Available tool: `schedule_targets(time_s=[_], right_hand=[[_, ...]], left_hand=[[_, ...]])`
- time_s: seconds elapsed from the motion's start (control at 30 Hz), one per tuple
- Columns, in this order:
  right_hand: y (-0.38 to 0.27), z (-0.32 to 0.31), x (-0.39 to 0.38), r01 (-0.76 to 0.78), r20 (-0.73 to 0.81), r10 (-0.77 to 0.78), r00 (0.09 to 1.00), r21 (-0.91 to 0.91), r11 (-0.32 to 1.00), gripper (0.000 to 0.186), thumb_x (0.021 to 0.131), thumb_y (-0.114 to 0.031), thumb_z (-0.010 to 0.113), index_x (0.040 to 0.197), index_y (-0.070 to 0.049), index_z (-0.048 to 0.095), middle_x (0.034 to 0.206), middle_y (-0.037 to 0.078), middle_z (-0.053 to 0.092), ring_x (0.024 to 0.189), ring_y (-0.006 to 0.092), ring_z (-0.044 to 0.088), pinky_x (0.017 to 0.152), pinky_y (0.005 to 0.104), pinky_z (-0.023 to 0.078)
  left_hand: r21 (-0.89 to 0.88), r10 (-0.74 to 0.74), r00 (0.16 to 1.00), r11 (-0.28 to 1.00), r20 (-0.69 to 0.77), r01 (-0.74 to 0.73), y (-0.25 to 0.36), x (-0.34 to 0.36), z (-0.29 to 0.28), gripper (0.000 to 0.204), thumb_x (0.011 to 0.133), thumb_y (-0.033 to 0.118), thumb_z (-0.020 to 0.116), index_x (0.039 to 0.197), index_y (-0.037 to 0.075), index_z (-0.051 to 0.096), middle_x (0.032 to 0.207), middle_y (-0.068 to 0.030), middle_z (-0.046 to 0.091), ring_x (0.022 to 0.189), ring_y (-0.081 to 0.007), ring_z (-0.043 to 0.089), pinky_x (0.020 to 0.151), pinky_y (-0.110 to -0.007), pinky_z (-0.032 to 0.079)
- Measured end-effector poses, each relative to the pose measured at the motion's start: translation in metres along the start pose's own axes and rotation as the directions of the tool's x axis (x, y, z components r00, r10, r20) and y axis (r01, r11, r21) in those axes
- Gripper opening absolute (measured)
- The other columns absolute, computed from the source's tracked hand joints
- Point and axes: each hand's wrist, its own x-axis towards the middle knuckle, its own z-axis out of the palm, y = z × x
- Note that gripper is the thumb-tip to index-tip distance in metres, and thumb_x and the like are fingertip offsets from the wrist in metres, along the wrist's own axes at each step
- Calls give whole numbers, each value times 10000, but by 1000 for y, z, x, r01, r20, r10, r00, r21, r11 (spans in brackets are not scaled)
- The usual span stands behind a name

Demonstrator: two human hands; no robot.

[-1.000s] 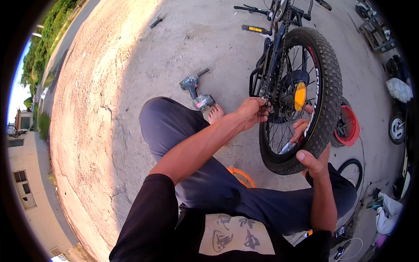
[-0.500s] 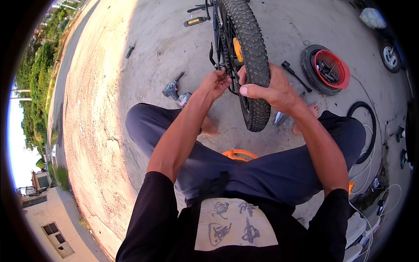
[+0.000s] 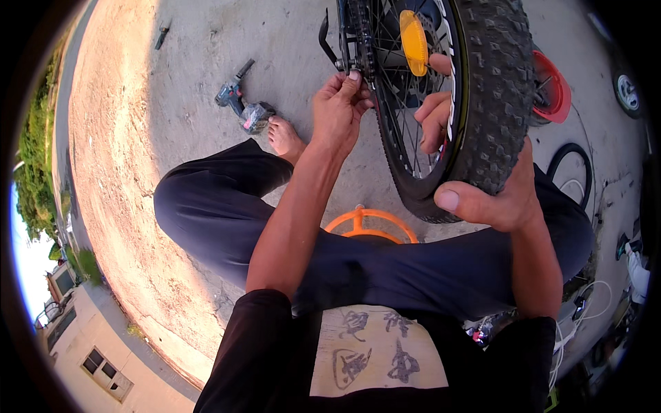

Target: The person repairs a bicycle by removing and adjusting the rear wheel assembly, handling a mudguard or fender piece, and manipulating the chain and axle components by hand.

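A bicycle's rear wheel fills the upper middle, with a knobby black tyre and a yellow spoke reflector. My left hand pinches at the axle fitting beside the chain; any small part between its fingertips is too small to make out. My right hand grips the tyre from the right, thumb across its lower part, fingers showing through the spokes on the far side. Left of the wheel, a cordless drill lies on the ground near my bare foot.
Behind the tyre sits a red bowl of metal pieces. An inner tube and cables lie at the right, a spare wheel farther up. An orange ring-shaped seat or frame is beneath me. A dark tool lies upper left.
The tyre swung left and narrowed in view at half a second ago; now it is back rightward, nearer, its spokes showing again. My left hand stays at the axle, my right on the tyre.
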Motion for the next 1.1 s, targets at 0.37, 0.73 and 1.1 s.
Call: schedule_targets(time_s=[0.37, 0.73, 1.1], right_hand=[[21, -10, 7, 210, 162, -178, 971, -214, 954, 1111, 597, -496, 809, 1408, 93, 329, 894, 59, 619, 991, 232, 580, 896, 341, 468], [14, 8, -14, 21, -47, -26, 999, -99, 995, 654, 621, -273, 813, 1153, 35, 587, 965, 105, 654, 925, 247, 632, 868, 363, 479], [-2, 30, -2, 165, -341, -211, 916, -158, 974, 857, 678, -201, 763, 1390, 98, 391, 1159, 262, 564, 1068, 393, 571, 942, 419, 454]], left_hand=[[263, 69, 997, 962, 47, -79, -5, -7, 1, 256, 1031, 239, 537, 969, 1, 608, 791, -63, 604, 660, -146, 551, 598, -288, 472], [115, 1, 997, 993, -73, 7, 9, -15, 11, 197, 969, 171, 642, 985, -21, 680, 861, -95, 688, 747, -151, 660, 673, -264, 571], [21, -161, 987, 987, -21, 161, 24, -19, -5, 188, 972, 153, 598, 1044, -12, 655, 950, -103, 688, 841, -168, 664, 748, -270, 563]])
